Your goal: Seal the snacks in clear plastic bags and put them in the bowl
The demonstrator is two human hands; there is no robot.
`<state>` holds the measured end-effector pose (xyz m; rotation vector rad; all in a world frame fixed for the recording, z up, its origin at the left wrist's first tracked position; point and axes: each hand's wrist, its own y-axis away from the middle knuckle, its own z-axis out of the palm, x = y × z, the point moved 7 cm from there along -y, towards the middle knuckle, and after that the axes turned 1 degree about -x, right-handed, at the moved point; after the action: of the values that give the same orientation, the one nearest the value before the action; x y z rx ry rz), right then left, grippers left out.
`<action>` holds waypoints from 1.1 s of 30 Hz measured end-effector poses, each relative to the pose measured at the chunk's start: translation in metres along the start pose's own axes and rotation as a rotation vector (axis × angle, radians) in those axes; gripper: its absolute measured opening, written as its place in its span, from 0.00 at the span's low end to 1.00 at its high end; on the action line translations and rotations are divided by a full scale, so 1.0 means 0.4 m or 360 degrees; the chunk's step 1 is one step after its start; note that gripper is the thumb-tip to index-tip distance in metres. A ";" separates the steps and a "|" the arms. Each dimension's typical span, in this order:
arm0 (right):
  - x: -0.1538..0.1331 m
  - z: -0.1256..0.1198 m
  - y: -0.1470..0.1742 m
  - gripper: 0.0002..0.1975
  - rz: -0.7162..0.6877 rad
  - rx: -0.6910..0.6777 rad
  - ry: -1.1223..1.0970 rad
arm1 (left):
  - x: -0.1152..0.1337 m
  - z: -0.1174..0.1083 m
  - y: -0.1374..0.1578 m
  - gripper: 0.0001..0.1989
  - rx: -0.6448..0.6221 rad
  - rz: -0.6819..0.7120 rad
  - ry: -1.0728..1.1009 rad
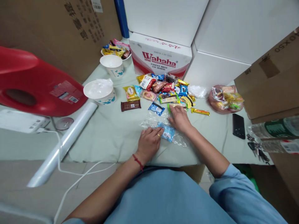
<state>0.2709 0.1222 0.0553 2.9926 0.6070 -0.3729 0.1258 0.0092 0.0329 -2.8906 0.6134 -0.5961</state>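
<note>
My left hand [149,142] lies palm down with its fingers stretched over a crinkled clear plastic bag [149,122]. Its fingertips touch the left edge of a light blue snack packet [168,132], which rests on the plastic. My right hand [180,119] reaches to the near side of the snack pile, fingertips on a green-edged snack packet [184,105] and thumb apart. Left of that hand is a small dark blue packet [156,109]. A brown wrapped bar [131,105] and a yellow packet [131,93] lie farther left.
Behind stands a Wahaha water carton [161,59]. Left are paper bowls [99,93], a plastic film roll [70,140] and a red jug [39,84]. Rightward are a bag of snacks [225,99], a thin yellow stick packet [200,111], a phone [238,126], keys [258,151] and bottles [277,128].
</note>
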 end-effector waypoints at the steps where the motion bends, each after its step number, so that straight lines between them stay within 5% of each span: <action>1: -0.001 0.002 -0.015 0.24 0.0018 -0.0078 0.0058 | 0.003 -0.001 -0.001 0.22 -0.0002 0.0006 -0.0015; 3: -0.017 -0.005 -0.026 0.14 0.0004 -0.0163 0.0119 | 0.009 -0.003 -0.002 0.22 -0.0018 0.0014 -0.0032; 8: -0.131 -0.009 0.077 0.11 -0.0366 -0.0219 0.0053 | -0.018 -0.006 0.017 0.21 -0.0015 -0.0022 0.0093; 11: -0.201 0.056 0.176 0.07 -0.0679 -0.0387 0.0117 | -0.078 -0.040 0.048 0.17 0.0197 -0.0112 0.0399; 14: -0.230 0.104 0.232 0.06 -0.0786 -0.0377 0.0166 | -0.160 -0.090 0.071 0.15 0.0629 -0.0513 0.0529; 17: -0.214 0.090 0.249 0.08 -0.0813 -0.0330 0.0040 | -0.140 -0.081 0.039 0.20 0.0627 -0.0489 0.0364; 20: -0.074 -0.022 0.217 0.12 -0.0482 0.0076 -0.0229 | -0.076 -0.004 -0.001 0.21 0.0250 -0.0288 0.0189; 22: 0.122 -0.130 0.200 0.17 0.0139 0.0607 -0.0209 | -0.055 0.034 -0.003 0.22 0.0156 -0.0228 0.0132; 24: 0.317 -0.203 0.210 0.20 0.0677 0.0890 0.0008 | -0.050 0.048 0.005 0.25 0.0182 -0.0185 0.0107; 26: 0.482 -0.220 0.222 0.20 0.1034 0.0751 0.0173 | -0.055 0.050 0.013 0.27 0.0198 -0.0149 0.0084; 28: 0.598 -0.210 0.246 0.15 0.1162 0.0562 0.0254 | -0.061 0.050 0.016 0.28 0.0175 -0.0121 0.0063; 33: 0.747 -0.201 0.325 0.15 0.1168 0.0637 0.0345 | -0.071 0.053 0.019 0.31 0.0173 -0.0070 0.0033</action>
<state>0.6063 0.1239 0.0611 3.3524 -0.6436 -0.1195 0.1076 0.0148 0.0020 -2.8062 0.5052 -0.6447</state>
